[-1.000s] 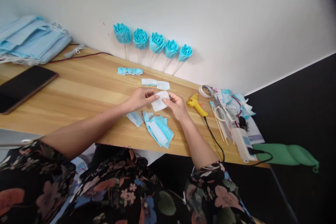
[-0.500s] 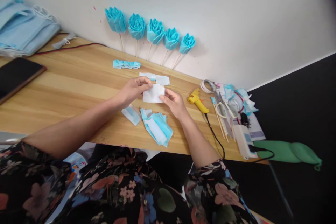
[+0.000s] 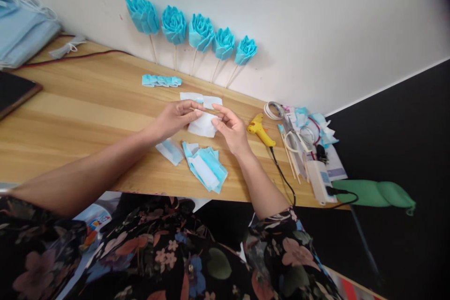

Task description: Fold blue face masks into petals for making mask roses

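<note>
A small white fabric piece (image 3: 203,125) is held between my two hands above the table. My left hand (image 3: 177,119) pinches its upper left edge with thumb and fingers. My right hand (image 3: 232,130) has its thumb on the right edge, with the index finger reaching over the top. Just behind lie white strips (image 3: 212,101) with a bit of blue between them. Closer to me are a pale blue piece (image 3: 170,151) and a loose pile of blue and white fabric pieces (image 3: 206,167). A pleated blue strip (image 3: 161,80) rests farther back.
Several blue fabric roses (image 3: 201,33) on sticks lean against the wall. To the right are a yellow glue gun (image 3: 260,130), tape (image 3: 273,110), scissors (image 3: 297,142) and a power strip (image 3: 320,181). Face masks (image 3: 26,30) and a phone (image 3: 17,93) are at left.
My right index finger has lifted from behind the white piece to its top edge, and the piece tilts slightly. The whole view has shifted, so things appear farther left.
</note>
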Available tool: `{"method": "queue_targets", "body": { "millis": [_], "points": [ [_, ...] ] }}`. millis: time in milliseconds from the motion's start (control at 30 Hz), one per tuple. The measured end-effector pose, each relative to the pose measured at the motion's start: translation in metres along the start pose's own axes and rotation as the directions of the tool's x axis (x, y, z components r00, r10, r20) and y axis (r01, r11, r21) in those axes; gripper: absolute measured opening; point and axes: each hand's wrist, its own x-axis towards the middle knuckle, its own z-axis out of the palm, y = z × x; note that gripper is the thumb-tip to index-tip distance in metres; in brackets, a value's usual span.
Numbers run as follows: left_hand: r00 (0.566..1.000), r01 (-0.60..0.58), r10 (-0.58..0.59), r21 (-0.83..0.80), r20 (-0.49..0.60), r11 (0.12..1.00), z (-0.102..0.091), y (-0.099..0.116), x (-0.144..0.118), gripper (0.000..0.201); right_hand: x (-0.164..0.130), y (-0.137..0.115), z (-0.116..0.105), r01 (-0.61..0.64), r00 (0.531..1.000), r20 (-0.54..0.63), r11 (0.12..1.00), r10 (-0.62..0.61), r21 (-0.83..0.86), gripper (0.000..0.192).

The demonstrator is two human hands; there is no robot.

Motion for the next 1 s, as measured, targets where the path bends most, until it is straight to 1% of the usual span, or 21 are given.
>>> {"method": "queue_targets", "body": {
  "millis": [67,133,200,300,367,467,533,600,667,733,800,867,933,1000],
  "points": [
    [1.0,0.002,-0.002,-0.003,-0.008,1.0,-0.001,0.002,0.0,0.037,0.0,0.001,-0.001,0.005,1.0,-0.028,1.0,-0.005,-0.013,0.052],
    [1.0,0.011,-0.011,-0.003,0.008,1.0,-0.001,0.004,0.0,0.039,0.001,0.001,-0.002,0.0,0.999,-0.042,0.999,-0.002,-0.033,0.053],
    [0.999,0.023,-0.022,-0.015,0.04,1.0,0.0,0.004,0.0,0.037,0.001,0.001,-0.001,-0.001,0.999,-0.051,0.999,-0.002,-0.048,0.052],
    [0.996,0.044,-0.04,-0.039,0.077,0.998,0.001,0.0,0.001,0.028,0.001,0.001,-0.001,-0.002,0.997,-0.074,0.999,0.0,-0.034,0.052],
    [0.997,0.046,-0.043,-0.045,0.066,0.998,0.001,-0.003,0.002,0.027,0.002,0.002,-0.001,-0.003,0.995,-0.099,1.0,0.001,-0.014,0.053],
    [1.0,0.029,-0.029,-0.046,0.005,0.999,0.001,-0.005,0.003,0.024,0.002,0.005,-0.002,-0.013,0.993,-0.12,1.0,0.014,0.01,0.054],
    [0.999,0.021,-0.023,-0.039,-0.034,0.999,0.0,-0.004,0.003,0.024,0.003,0.005,-0.003,-0.039,0.994,-0.099,0.999,0.042,0.033,0.057],
    [0.998,0.015,-0.016,-0.032,-0.057,0.999,-0.001,-0.003,0.003,0.025,0.004,0.005,-0.003,-0.071,0.996,-0.042,0.995,0.073,0.065,0.061],
    [0.998,0.003,-0.005,-0.031,-0.062,1.0,-0.001,-0.003,0.002,0.026,0.004,0.004,-0.002,-0.094,0.995,0.027,0.99,0.092,0.103,0.063],
    [0.998,-0.012,0.01,-0.034,-0.059,0.999,-0.001,-0.005,0.002,0.027,0.005,0.004,0.0,-0.103,0.993,0.064,0.985,0.095,0.137,0.063],
    [0.998,-0.032,0.03,-0.03,-0.051,0.999,-0.001,-0.007,0.003,0.026,0.005,0.005,0.0,-0.092,0.995,0.045,0.987,0.087,0.134,0.056],
    [0.996,-0.066,0.064,-0.031,-0.058,0.997,-0.001,-0.01,0.003,0.025,0.004,0.007,-0.001,-0.056,0.998,-0.012,0.995,0.057,0.084,0.042],
    [0.991,-0.116,0.113,-0.04,-0.077,0.992,-0.001,-0.012,0.004,0.021,0.004,0.009,-0.003,0.005,0.999,-0.053,1.0,-0.005,0.009,0.029],
    [0.981,-0.179,0.173,-0.06,-0.087,0.982,-0.002,-0.013,0.005,0.019,0.005,0.01,-0.005,0.098,0.994,-0.051,0.994,-0.101,-0.057,0.017]
  ]
}}
